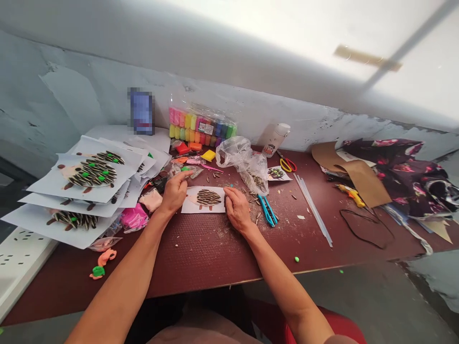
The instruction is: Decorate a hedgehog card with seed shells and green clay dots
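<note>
One left hand (175,192), forefinger extended, and curled right hand (237,209) flank white rectangular seed-studded paper (207,198), grips unclear; likely light, bendy, hold margins.

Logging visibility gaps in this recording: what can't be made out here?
Head view: upright blue item, hidden by pixelation.
Head view: most of the lower sheets, covered by the top sheet.
Head view: exactly how the right hand meets the card; the hand itself hides the contact.
Head view: label print, too small.
Head view: floral cloth, cut off by the right edge.
</note>
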### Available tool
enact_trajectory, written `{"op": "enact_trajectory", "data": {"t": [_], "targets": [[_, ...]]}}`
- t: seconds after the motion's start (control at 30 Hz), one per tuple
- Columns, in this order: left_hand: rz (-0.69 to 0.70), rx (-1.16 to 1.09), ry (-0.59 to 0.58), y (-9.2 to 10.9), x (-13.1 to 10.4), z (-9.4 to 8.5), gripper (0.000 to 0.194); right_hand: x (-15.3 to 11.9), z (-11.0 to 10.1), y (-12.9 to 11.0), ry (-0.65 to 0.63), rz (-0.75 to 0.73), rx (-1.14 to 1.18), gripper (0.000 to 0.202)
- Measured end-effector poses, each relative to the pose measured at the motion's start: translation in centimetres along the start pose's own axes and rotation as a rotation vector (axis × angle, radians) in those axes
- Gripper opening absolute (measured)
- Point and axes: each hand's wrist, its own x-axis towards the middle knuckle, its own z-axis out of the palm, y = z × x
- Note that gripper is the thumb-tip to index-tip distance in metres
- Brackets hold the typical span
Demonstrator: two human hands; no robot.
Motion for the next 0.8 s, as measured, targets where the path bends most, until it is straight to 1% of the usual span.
{"op": "enact_trajectory", "data": {"t": [0.03, 0.1, 0.17, 0.23, 0.33, 0.43, 0.6, 0.7, 0.8], "targets": [[0.016, 0.014, 0.015, -0.2, 0.0, -0.1, 0.047, 0.0, 0.0, -0.1, -0.009, -0.009, -0.006, 0.042], [0.075, 0.034, -0.001, -0.4, -0.1, 0.1, 0.045, -0.1, 0.1, -0.3, -0.045, -0.030, -0.033, 0.045], [0.141, 0.050, -0.057, -0.4, -0.2, 0.6, 0.044, -0.2, 0.1, -0.7, -0.102, -0.056, -0.075, 0.048], [0.175, 0.083, -0.115, -0.3, -0.4, 1.1, 0.044, -0.3, 0.1, -1.2, -0.160, -0.082, -0.120, 0.052], [0.181, 0.157, -0.177, -0.4, -0.4, 1.4, 0.043, -0.5, 0.3, -2.0, -0.228, -0.127, -0.174, 0.058], [0.187, 0.217, -0.212, -0.6, -0.4, 1.5, 0.045, -0.5, 0.5, -2.6, -0.267, -0.171, -0.203, 0.061], [0.207, 0.269, -0.274, -0.7, -0.3, 1.6, 0.052, -0.6, 0.9, -2.9, -0.312, -0.180, -0.229, 0.060], [0.206, 0.280, -0.288, -0.7, -0.3, 1.6, 0.050, -0.6, 1.0, -2.8, -0.328, -0.182, -0.243, 0.060], [0.208, 0.282, -0.278, -0.5, -0.4, 1.6, 0.050, -0.5, 0.9, -2.9, -0.325, -0.183, -0.250, 0.059]]}}
